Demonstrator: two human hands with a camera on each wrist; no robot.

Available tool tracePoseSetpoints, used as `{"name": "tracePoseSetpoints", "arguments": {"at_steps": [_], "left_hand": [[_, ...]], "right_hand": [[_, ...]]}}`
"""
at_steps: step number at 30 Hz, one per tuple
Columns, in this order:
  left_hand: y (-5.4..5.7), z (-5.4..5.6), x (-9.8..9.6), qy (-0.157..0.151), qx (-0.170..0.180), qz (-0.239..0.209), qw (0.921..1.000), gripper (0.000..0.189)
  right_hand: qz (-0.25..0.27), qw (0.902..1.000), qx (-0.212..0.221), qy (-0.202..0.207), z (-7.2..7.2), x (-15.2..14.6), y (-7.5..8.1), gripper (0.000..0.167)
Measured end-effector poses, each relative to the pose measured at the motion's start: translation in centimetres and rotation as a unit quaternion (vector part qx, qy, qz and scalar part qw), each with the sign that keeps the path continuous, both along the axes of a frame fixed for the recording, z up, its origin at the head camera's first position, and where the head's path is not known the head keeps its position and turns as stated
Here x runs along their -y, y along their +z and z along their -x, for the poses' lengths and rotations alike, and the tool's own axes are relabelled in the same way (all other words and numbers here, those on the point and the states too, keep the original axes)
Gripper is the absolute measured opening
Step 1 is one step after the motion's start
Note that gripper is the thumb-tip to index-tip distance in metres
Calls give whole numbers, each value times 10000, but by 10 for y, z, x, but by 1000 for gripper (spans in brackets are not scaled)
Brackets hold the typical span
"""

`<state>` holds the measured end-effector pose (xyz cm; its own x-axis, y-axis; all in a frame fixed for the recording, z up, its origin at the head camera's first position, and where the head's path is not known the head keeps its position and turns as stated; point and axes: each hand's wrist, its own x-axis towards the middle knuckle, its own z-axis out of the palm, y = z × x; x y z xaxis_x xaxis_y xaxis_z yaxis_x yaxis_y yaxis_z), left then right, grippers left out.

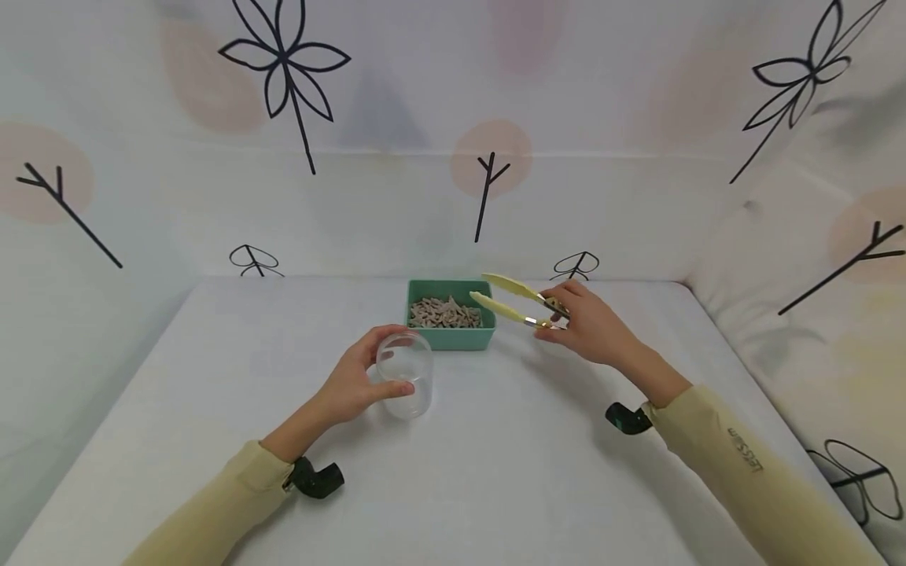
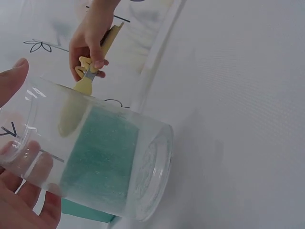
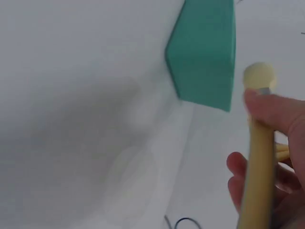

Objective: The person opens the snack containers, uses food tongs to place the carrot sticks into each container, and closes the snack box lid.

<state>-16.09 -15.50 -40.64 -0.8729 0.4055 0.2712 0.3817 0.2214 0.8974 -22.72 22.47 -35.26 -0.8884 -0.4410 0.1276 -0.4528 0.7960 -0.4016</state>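
Head view: the left hand [image 1: 347,385] curls its fingers round a clear cup [image 1: 414,365], seemingly for steadiness, a green tub [image 1: 453,339] beyond them, while the right hand [image 1: 591,322] grips yellow tongs [image 1: 513,285], tips parted.

passage: near-side table [image 1: 510,472] | tub [image 1: 460,339] blocked: cup [image 1: 416,368] left front, tongs [image 1: 519,288] right

Green tub [image 3: 205,57] cut off at top, yellow tongs [image 3: 260,167] at bottom — both in right wrist view.
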Motion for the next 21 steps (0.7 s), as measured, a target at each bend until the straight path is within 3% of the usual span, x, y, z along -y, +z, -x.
{"name": "tracePoseSetpoints", "arguments": {"at_steps": [7,12,16,21], "left_hand": [[0,6,3,70,-22,-120,9999,73],[0,7,4,129,-11,60,9999,71],[0,8,3,213,-93,241,9994,71],[-1,9,3,199,-153,163,9996,72]], "right_hand": [[-589,9972,417,201,18,27,20,73],[-1084,9916,606,369,28,45,32,81],[-1434,9858,749,454,35,57,36,84],[-1514,9817,993,597,46,71,33,86]]}}
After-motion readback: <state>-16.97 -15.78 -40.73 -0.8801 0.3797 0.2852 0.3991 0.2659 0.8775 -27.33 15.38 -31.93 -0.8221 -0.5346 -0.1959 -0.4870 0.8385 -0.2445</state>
